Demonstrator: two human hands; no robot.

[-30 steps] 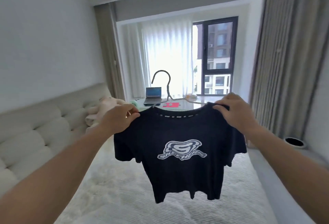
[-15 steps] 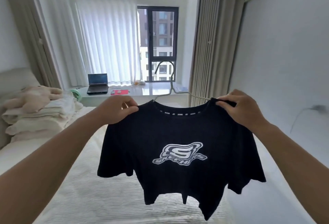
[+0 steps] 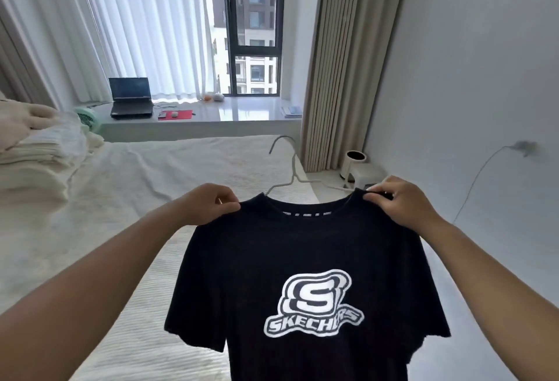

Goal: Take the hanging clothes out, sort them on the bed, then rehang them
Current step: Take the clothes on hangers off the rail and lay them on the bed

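Two hands hold one black cotton T-shirt with a white printed logo (image 3: 305,274) in the air over the right edge of the ribbed white bed (image 3: 157,187). The left hand (image 3: 208,208) and right hand (image 3: 402,205) each pinch a shoulder, fingers curled on the fabric. One thin white wire hanger (image 3: 290,169) sits inside the collar, its hook standing free above, beside the open floor strip along the right wall.

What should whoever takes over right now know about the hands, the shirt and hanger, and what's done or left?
Left hand: pinches the black T-shirt at its left shoulder.
Right hand: pinches the right shoulder.
The shirt hangs in the air above the bed, front facing the camera, with the white hanger in its neck, hook up.
Done: this shirt is on its hanger.
Left: hang it up; the rail is out of view. Folded pale laundry lies on the bed's left.
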